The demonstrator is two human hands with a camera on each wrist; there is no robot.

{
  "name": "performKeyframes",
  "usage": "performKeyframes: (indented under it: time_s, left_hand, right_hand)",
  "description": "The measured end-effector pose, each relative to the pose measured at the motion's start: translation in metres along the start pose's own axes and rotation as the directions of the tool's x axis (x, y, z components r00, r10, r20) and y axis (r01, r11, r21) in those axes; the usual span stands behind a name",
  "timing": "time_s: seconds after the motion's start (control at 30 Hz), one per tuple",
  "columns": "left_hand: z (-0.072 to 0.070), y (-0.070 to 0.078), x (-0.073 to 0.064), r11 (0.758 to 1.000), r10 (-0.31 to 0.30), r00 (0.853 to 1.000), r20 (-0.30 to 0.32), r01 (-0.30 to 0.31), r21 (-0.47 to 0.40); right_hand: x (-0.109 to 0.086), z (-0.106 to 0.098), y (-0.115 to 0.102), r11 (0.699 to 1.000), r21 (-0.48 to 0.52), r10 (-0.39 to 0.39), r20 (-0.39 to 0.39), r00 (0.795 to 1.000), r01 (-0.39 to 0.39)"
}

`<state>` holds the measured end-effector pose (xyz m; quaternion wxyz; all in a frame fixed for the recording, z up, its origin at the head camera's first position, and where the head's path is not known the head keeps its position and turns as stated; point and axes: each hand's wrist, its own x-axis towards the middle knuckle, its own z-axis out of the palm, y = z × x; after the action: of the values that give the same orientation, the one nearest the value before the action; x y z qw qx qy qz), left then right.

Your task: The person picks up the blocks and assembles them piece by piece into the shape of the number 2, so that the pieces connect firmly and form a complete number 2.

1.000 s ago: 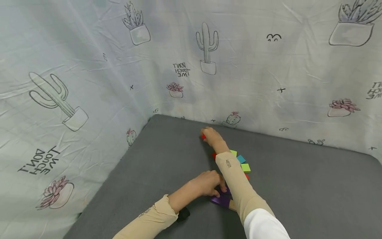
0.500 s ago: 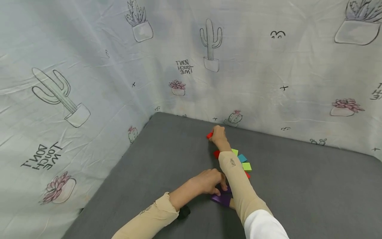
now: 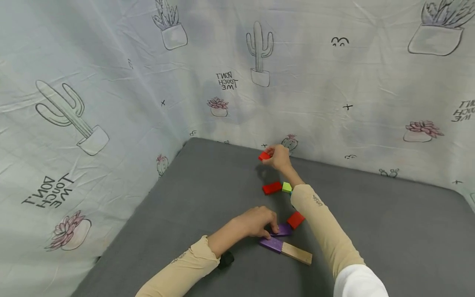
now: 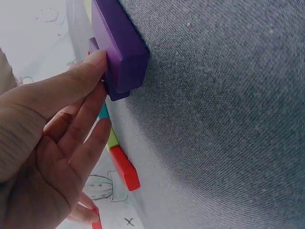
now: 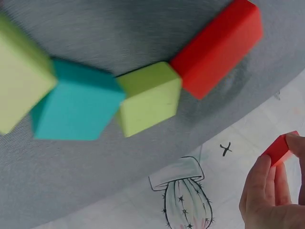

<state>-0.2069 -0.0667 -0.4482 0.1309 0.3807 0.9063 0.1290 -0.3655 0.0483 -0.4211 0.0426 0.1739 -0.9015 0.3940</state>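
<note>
My right hand pinches a small red block between thumb and fingertips, raised above the far part of the table. In the right wrist view the same block shows at lower right. Below it a longer red block lies on the cloth, its end at a lime green block. My left hand rests by two purple blocks, thumb at the nearer purple block and index fingertip at the farther purple block. Its other fingers are loosely extended in the left wrist view.
A teal block joins the curved row of blocks, partly behind my right sleeve in the head view. Another red block touches the farther purple one. A plain wooden block adjoins the nearer purple. A black object lies under my left forearm.
My right hand has lifted the small red block and drawn it up and slightly right; its forearm swung right, uncovering the wooden and red blocks. My left hand stays nearly in place.
</note>
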Motion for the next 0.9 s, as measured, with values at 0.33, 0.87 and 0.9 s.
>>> performKeyframes:
  time_s: [0.33,0.87,0.9]
  left_hand:
    - [0.002,0.0,0.0,1.0,-0.014,1.0,-0.005,0.014,0.012]
    - [0.004,-0.004,-0.001,1.0,-0.009,1.0,-0.006,0.009,-0.025]
    - [0.004,-0.004,-0.001,0.999,-0.013,1.0,-0.006,0.013,-0.029]
  right_hand:
    - [-0.023,0.001,0.002,0.979,0.067,-0.193,-0.001,0.981,0.192]
    - [-0.052,0.005,-0.006,0.936,0.105,-0.341,0.046,0.939,0.335]
    - [-0.053,0.005,-0.006,0.932,0.102,-0.355,0.057,0.933,0.348]
